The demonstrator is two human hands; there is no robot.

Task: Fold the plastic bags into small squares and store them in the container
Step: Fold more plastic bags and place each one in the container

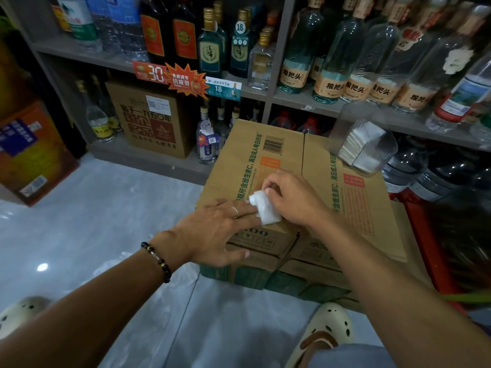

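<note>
On the cardboard box (332, 187), the left hand (212, 229) presses flat-fingered and the right hand (295, 197) pinches the folded plastic bag (267, 211).

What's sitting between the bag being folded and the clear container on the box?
Only bare cardboard box top lies between the folded bag and the container, in the head view.

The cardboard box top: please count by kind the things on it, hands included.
Folded white plastic bag: 1
Clear container holding folded squares: 1
Hands on the bag, left hand and right hand: 2
Total: 4
</note>
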